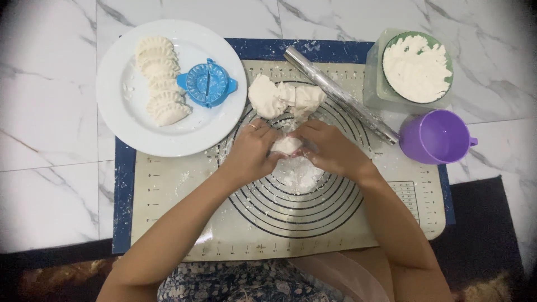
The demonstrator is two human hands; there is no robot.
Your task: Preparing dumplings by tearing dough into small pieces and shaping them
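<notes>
While a small dough piece (pixel 287 145) is pinched between both hands over the middle of the pastry mat (pixel 168 184), the shaping is judged best done with light, even finger pressure, so the piece is rounded without tearing. Loose flour (pixel 299 173) is seen dusted on the mat right below the hands; sticking is likely reduced if the piece is kept over it.

The left hand (pixel 250 150) is closed on the piece's left side, a ring seen on one finger. The right hand (pixel 330 148) is closed on its right side, fingers curled over it. The piece is held between the fingertips of both hands, partly hidden by them, and whether it touches the mat cannot be told.

A larger dough lump (pixel 282 96) is left on the mat just beyond the hands, near but apart from them. A metal rolling pin (pixel 341 95) is laid diagonally to the right of that lump. A white plate (pixel 120 100) with shaped dumplings (pixel 159 78) and a blue dumpling press (pixel 207 83) is set at upper left. A bowl of flour (pixel 417 67) and a purple cup (pixel 435 136) are placed at upper right. Everything is set on a marble floor (pixel 45 112).
</notes>
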